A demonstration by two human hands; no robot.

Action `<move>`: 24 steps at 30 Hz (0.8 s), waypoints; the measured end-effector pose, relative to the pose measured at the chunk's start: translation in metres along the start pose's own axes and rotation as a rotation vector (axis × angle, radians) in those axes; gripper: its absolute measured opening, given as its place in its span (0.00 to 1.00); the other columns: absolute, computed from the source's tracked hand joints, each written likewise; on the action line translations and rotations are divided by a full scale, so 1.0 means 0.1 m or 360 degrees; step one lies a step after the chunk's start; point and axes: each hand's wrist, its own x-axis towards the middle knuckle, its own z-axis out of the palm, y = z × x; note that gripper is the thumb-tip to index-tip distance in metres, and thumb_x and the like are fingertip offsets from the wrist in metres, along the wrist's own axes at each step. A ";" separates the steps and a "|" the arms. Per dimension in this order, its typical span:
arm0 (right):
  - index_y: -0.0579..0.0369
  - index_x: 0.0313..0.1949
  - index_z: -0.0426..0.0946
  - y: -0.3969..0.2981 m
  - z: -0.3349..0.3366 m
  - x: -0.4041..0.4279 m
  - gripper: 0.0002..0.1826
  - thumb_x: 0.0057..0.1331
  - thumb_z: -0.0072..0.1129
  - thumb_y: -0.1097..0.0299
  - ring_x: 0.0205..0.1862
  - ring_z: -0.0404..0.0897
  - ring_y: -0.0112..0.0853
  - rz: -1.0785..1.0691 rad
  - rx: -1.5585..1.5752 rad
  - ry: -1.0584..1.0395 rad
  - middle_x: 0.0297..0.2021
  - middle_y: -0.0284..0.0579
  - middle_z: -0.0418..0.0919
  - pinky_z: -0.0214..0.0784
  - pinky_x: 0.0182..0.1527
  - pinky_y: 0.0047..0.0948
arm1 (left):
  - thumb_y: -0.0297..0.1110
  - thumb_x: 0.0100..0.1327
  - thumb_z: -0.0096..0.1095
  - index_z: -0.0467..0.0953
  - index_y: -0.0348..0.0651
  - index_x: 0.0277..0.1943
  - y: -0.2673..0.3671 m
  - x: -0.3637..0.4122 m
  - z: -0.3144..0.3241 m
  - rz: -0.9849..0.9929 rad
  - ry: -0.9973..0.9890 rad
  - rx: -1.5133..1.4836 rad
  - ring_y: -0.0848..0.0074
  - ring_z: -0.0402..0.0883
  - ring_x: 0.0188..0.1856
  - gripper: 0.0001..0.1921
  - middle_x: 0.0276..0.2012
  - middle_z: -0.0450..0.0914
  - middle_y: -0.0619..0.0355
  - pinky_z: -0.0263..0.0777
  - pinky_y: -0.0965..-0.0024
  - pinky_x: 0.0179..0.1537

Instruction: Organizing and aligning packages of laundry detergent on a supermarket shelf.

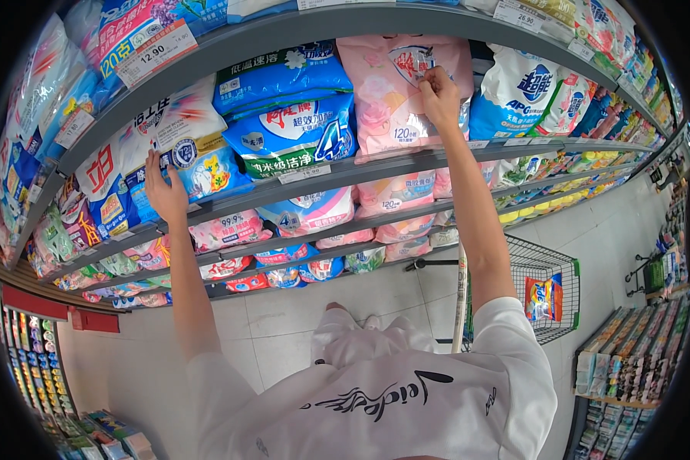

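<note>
A pink bag of laundry powder with a rose print (379, 86) stands on the shelf before me. My right hand (440, 95) is at its front, fingers curled; whether they pinch the film I cannot tell. My left hand (167, 190) rests with spread fingers against a white and blue detergent bag (198, 155) further left. Between the two hands lie stacked blue and green detergent bags (293, 129). To the right of the pink bag stands a white and blue detergent bag (512, 92).
Grey shelf edges (299, 175) with price tags run across, above and below the hands. A wire shopping cart (543, 253) stands at my right, holding an orange Tide bag (543, 298). A display of packaged goods (627, 351) is at the far right.
</note>
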 end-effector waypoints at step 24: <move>0.59 0.34 0.74 0.12 0.03 0.02 0.07 0.60 0.58 0.70 0.24 0.80 0.30 -0.0110 0.0123 0.0041 0.24 0.44 0.81 0.73 0.32 0.29 | 0.31 0.66 0.54 0.75 0.37 0.59 0.03 0.01 0.01 0.0009 0.0006 -0.0015 0.58 0.70 0.67 0.20 0.64 0.74 0.50 0.62 0.59 0.66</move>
